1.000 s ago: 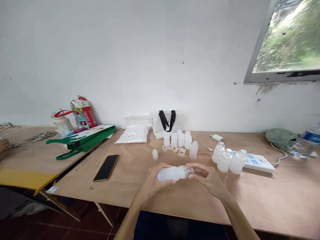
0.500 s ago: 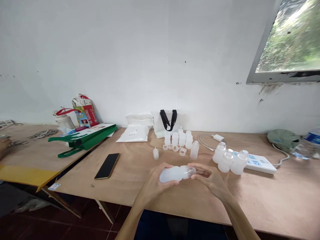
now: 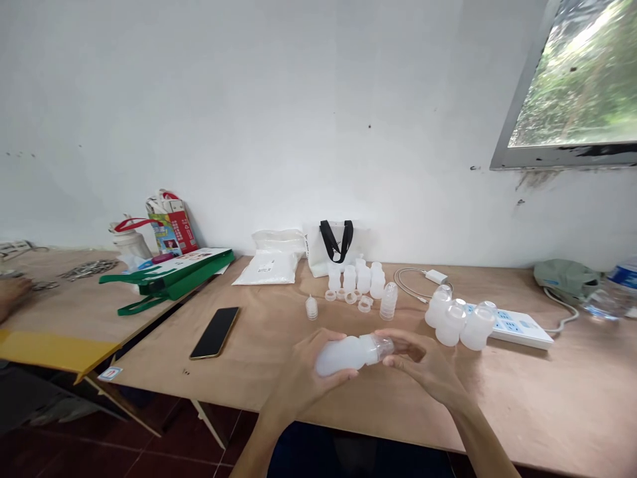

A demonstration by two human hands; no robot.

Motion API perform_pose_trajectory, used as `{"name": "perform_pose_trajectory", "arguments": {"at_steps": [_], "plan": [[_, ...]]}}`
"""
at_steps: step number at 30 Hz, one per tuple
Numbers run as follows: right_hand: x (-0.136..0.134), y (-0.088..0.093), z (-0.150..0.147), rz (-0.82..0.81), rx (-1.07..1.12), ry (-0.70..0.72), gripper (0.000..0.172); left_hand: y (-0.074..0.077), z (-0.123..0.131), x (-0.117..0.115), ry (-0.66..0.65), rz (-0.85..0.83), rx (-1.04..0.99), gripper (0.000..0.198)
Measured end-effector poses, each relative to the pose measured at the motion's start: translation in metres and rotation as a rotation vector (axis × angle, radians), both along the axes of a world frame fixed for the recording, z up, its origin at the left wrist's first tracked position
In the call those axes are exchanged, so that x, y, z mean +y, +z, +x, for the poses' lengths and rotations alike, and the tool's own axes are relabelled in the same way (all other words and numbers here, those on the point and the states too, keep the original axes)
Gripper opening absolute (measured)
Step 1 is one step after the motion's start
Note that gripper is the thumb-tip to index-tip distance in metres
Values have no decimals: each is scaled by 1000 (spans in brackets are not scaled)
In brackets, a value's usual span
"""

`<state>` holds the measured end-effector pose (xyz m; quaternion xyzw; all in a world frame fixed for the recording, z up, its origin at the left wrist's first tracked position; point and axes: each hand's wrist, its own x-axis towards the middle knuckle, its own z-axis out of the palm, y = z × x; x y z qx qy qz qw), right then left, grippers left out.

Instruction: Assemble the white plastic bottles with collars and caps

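A milky white baby bottle [image 3: 340, 356] lies sideways between my hands, above the table's front part. My left hand [image 3: 309, 372] wraps round its body. At the other end, the fingers of my right hand [image 3: 417, 362] close on the clear cap [image 3: 382, 347]. Beyond them stand a stack of clear caps [image 3: 389, 302] and a small stack of nipples [image 3: 311, 308]. Several white rings [image 3: 365, 304] lie in front of uncapped bottles [image 3: 377, 281]. To the right are 3 capped bottles [image 3: 451, 323].
A phone [image 3: 215, 333] lies on the left. Behind are a white plastic packet [image 3: 269, 265] and a bag with black handles [image 3: 318, 255]. A power strip [image 3: 522, 330] and cable [image 3: 404, 282] are at right. Another person's hand [image 3: 14, 292] shows far left, past a green bag [image 3: 174, 282].
My hands and the bottle have shifted slightly down and toward me, and the bottle tilts a little more, cap end up. The grip looks the same. The view has moved slightly.
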<state>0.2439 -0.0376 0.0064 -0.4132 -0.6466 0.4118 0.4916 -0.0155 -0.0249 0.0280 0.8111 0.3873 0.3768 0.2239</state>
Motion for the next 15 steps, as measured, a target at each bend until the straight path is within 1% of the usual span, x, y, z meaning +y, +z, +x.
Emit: {"name": "perform_pose_trajectory", "arguments": {"at_steps": [4,8,11,15], "plan": [[-10,6,1,102,47,-8,37,9,1,-13,2,116,-55,40],[-21,13,1,145,32,-19,36,15,1,-19,-28,177,-92,41],[-25,15,1,152,10,-35,36,15,2,-21,-45,168,-96,40],[-25,15,3,115,15,-32,41,12,3,-21,-38,193,-86,39]]}}
